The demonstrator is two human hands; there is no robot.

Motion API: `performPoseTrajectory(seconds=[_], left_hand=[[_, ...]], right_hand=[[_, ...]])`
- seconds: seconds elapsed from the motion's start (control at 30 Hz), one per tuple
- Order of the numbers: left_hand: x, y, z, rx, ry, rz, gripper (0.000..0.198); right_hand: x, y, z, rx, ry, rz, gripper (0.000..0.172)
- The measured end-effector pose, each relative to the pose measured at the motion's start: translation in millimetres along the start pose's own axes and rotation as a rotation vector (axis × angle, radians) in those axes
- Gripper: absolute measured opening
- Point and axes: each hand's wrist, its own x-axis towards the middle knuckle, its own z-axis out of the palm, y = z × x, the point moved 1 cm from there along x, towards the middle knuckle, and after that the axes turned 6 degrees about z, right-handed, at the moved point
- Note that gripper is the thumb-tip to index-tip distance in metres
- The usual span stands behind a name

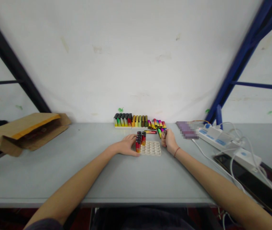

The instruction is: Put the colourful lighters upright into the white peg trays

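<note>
My left hand (125,145) rests on the table with thumb and fingers spread about the left end of a white tray (153,154) with round holes. Red lighters (138,142) with black tops stand upright in the tray's left part, close to my fingers. To the tray's right, my right hand (170,142) is closed in a fist around a lighter (165,133); just its dark top shows above the fingers. Beyond that hand lies a loose pile of colourful lighter bodies (155,124). A single red and yellow one (150,132) lies behind the tray.
Against the wall stand rows of black-topped lighters (122,120) in a white tray, beside yellow and green lighter bodies (139,121). An opened paper bag (30,127) lies at left. On the right are a power strip (224,140), white cables and a dark phone (246,179).
</note>
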Motion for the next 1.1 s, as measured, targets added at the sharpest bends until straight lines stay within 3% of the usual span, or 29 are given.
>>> performPoseTrajectory(seconds=[0.37,0.63,0.87,1.1], left_hand=[[0.0,3.0,-1.3,0.015,-0.009,-0.008,0.096],[-0.5,5.0,-2.8,0.014,-0.020,-0.027,0.098],[-0.1,1.2,-0.3,0.002,0.006,0.003,0.097],[0.2,-0.9,1.1,0.011,0.000,0.006,0.097]], right_hand=[[-2.1,0.3,1.1,0.027,0.053,-0.049,0.042],[-3.7,-3.1,6.2,0.047,0.075,0.035,0.053],[-1.8,-2.4,6.5,0.080,0.068,0.027,0.041],[3.0,3.9,3.2,0.021,0.052,-0.079,0.034]])
